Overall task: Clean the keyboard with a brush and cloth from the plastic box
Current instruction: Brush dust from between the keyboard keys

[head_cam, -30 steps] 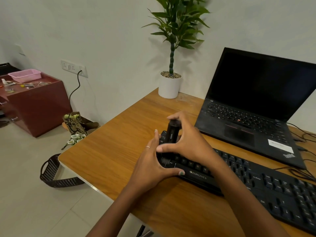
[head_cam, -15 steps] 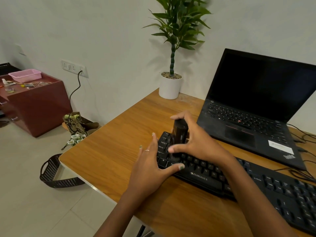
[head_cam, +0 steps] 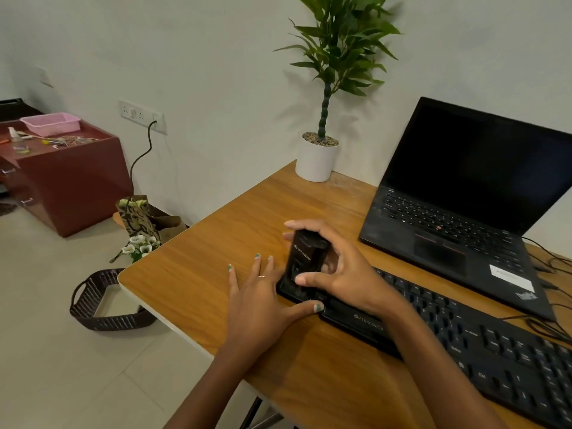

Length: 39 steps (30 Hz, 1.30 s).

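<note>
A black keyboard [head_cam: 483, 342] lies slantwise on the wooden desk [head_cam: 216, 252]. My right hand [head_cam: 343, 270] grips a black upright brush [head_cam: 305, 258] that stands on the keyboard's left end. My left hand [head_cam: 260, 301] lies flat on the desk beside that end, fingers spread, its thumb pressed against the keyboard's front edge. A pink plastic box [head_cam: 51, 122] sits far off on a dark red cabinet [head_cam: 71, 178] at the left. No cloth shows.
An open black laptop [head_cam: 464, 193] stands behind the keyboard, cables [head_cam: 551, 264] trailing at the right. A potted plant [head_cam: 318, 156] sits at the desk's back corner. On the floor lie a dark woven basket [head_cam: 105, 305] and a paper bag with flowers [head_cam: 139, 224].
My right hand has carried the brush back toward the keyboard's left end and tilted it. My left hand has flattened more onto the desk, thumb still on the keyboard edge.
</note>
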Each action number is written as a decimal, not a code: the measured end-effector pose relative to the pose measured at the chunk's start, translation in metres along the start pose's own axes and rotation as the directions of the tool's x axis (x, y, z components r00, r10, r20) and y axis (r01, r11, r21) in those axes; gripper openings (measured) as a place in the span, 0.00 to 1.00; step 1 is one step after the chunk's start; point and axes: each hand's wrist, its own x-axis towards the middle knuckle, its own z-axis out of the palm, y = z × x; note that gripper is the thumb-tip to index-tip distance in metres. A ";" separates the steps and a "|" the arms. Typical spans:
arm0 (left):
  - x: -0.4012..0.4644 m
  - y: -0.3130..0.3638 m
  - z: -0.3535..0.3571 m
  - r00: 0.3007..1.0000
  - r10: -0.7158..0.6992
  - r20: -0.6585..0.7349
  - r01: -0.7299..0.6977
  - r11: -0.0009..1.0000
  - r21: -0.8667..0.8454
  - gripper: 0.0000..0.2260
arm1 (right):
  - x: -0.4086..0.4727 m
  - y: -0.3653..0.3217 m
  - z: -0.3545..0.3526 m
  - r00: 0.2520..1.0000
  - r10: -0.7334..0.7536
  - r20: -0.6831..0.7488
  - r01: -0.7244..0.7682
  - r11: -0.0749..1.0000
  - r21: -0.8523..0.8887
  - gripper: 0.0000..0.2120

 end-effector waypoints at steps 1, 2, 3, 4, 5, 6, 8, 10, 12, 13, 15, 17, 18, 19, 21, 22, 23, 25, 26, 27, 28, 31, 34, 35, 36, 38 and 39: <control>0.000 0.001 -0.001 1.000 -0.006 -0.002 0.006 1.000 -0.020 0.47 | -0.003 -0.003 -0.009 0.999 0.025 0.047 -0.023 0.999 -0.035 0.32; -0.001 0.002 -0.002 1.000 -0.009 -0.006 0.009 0.999 -0.036 0.46 | -0.005 -0.006 -0.017 0.995 0.044 0.094 -0.037 0.996 -0.079 0.32; -0.001 0.003 -0.003 1.000 -0.010 -0.010 0.010 0.999 -0.044 0.45 | -0.007 -0.008 -0.023 0.991 0.055 0.120 -0.041 0.992 -0.116 0.32; -0.001 0.003 -0.003 1.000 -0.010 -0.013 0.010 0.999 -0.046 0.45 | -0.008 -0.009 -0.025 0.992 0.055 0.115 -0.039 0.990 -0.137 0.33; -0.001 0.003 -0.003 1.000 -0.010 -0.013 0.009 0.999 -0.045 0.45 | -0.006 -0.009 -0.021 0.995 0.048 0.090 -0.036 0.991 -0.131 0.33; -0.001 0.003 -0.002 1.000 -0.009 -0.014 0.008 0.999 -0.045 0.44 | -0.004 -0.008 -0.014 0.998 0.036 0.060 -0.029 0.994 -0.103 0.33; 0.000 0.001 -0.001 1.000 -0.009 -0.026 0.008 0.999 -0.046 0.44 | 0.002 -0.004 0.004 1.000 0.010 0.015 -0.010 0.999 -0.031 0.34; 0.000 0.001 0.001 0.999 -0.012 -0.037 0.010 0.999 -0.051 0.44 | 0.003 -0.001 0.013 1.000 -0.003 -0.029 0.003 1.000 0.012 0.34; 0.000 0.001 0.000 0.999 -0.014 -0.037 0.012 0.998 -0.066 0.43 | -0.001 -0.003 0.004 1.000 0.013 -0.029 -0.012 1.000 0.005 0.34; 0.000 0.001 0.000 0.999 -0.015 -0.035 0.012 0.997 -0.074 0.43 | -0.004 -0.005 -0.006 0.999 0.039 0.009 -0.039 0.999 -0.025 0.34; 0.000 0.001 -0.001 0.999 -0.015 -0.033 0.012 0.996 -0.083 0.43 | -0.009 -0.011 -0.025 0.987 0.101 0.128 -0.087 0.990 -0.108 0.34; 0.000 0.002 0.000 0.999 -0.011 -0.033 0.008 0.996 -0.085 0.43 | -0.008 -0.015 -0.031 0.978 0.113 0.174 -0.086 0.984 -0.158 0.34; 0.000 0.002 0.000 0.999 -0.008 -0.038 0.005 0.996 -0.086 0.43 | -0.005 -0.015 -0.026 0.981 0.103 0.166 -0.078 0.985 -0.153 0.34; 0.000 0.002 0.000 0.999 -0.002 -0.046 -0.002 0.996 -0.086 0.43 | 0.000 -0.015 -0.018 0.985 0.090 0.148 -0.070 0.988 -0.135 0.34; -0.001 0.002 0.001 0.998 0.010 -0.067 -0.016 0.995 -0.096 0.41 | 0.008 -0.011 0.002 0.992 0.057 0.114 -0.046 0.994 -0.097 0.34; -0.001 0.002 0.001 0.997 0.010 -0.073 -0.018 0.994 -0.105 0.40 | 0.010 -0.009 0.009 0.995 0.037 0.094 -0.029 0.996 -0.083 0.35; -0.001 0.001 0.001 0.997 0.008 -0.077 -0.017 0.993 -0.113 0.40 | 0.011 -0.008 0.011 0.997 0.025 0.070 -0.020 0.997 -0.069 0.34; -0.001 0.001 0.001 0.997 0.000 -0.073 -0.008 0.994 -0.107 0.42 | 0.006 -0.008 0.000 0.998 0.034 0.051 -0.031 0.998 -0.054 0.34; -0.001 0.001 0.001 0.998 -0.006 -0.067 -0.001 0.995 -0.100 0.42 | 0.001 -0.009 -0.011 0.996 0.059 0.071 -0.054 0.996 -0.064 0.33; 0.000 0.001 0.001 0.998 -0.011 -0.064 0.005 0.995 -0.096 0.43 | -0.003 -0.010 -0.022 0.990 0.090 0.108 -0.081 0.993 -0.086 0.33; 0.000 0.001 0.001 0.998 -0.015 -0.059 0.009 0.995 -0.095 0.43 | -0.007 -0.011 -0.031 0.982 0.125 0.144 -0.110 0.988 -0.108 0.33; 0.000 0.001 0.001 0.998 -0.017 -0.052 0.012 0.996 -0.090 0.47 | -0.009 -0.007 -0.043 0.980 0.177 0.094 -0.165 0.979 -0.119 0.33; 0.001 0.002 0.000 0.999 -0.032 -0.036 0.029 0.996 -0.082 0.47 | 0.000 0.002 -0.039 0.969 0.130 -0.211 -0.175 0.962 -0.208 0.33; 0.001 0.002 0.000 0.999 -0.037 -0.031 0.034 0.996 -0.080 0.46 | 0.002 0.005 -0.037 0.946 0.100 -0.308 -0.185 0.947 -0.262 0.33; 0.001 0.002 0.000 0.999 -0.039 -0.029 0.037 0.996 -0.078 0.45 | 0.003 0.008 -0.036 0.929 0.074 -0.363 -0.196 0.930 -0.310 0.33; 0.001 0.002 0.001 0.999 -0.034 -0.028 0.032 0.997 -0.070 0.45 | 0.001 0.010 -0.035 0.944 0.073 -0.322 -0.181 0.931 -0.319 0.33; 0.001 0.002 0.001 0.999 -0.028 -0.024 0.027 0.998 -0.062 0.45 | 0.001 0.009 -0.037 0.963 0.090 -0.254 -0.167 0.939 -0.301 0.33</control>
